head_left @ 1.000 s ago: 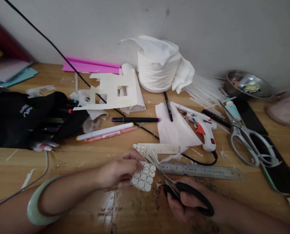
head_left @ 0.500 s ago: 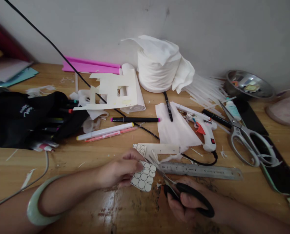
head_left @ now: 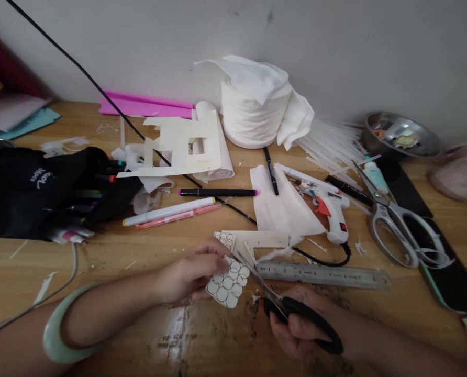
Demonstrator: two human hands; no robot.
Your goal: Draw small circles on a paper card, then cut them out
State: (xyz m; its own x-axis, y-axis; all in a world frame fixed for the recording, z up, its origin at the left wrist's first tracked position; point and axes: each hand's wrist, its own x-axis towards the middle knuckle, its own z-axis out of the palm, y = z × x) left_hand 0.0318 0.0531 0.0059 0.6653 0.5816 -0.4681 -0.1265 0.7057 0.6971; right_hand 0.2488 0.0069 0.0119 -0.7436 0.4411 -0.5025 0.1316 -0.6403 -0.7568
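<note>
Between the thumb and fingers of my left hand (head_left: 198, 269) is a small piece of white card (head_left: 229, 283) with circles drawn on it in black; its right edge is scalloped. My right hand (head_left: 296, 327) grips black-handled scissors (head_left: 273, 298), fingers through the loops. The blades point up and left, close beside the card's right edge; I cannot tell whether they touch it. Just behind my left hand lies another circle-marked piece (head_left: 224, 241), on a cream strip of card (head_left: 265, 239). A steel ruler (head_left: 323, 275) lies beyond my right hand.
A glue gun (head_left: 331, 204) with its cord and large grey scissors (head_left: 394, 225) lie at right. Markers (head_left: 218, 192), cut card (head_left: 178, 146) and a white tissue roll (head_left: 255, 104) are further back. A black pen pouch (head_left: 41, 193) is at left, a metal bowl (head_left: 402, 136) at back right.
The card in my left hand has shifted slightly left and tilted. The scissor blades have drawn closer together, while my right hand stays nearly in place.
</note>
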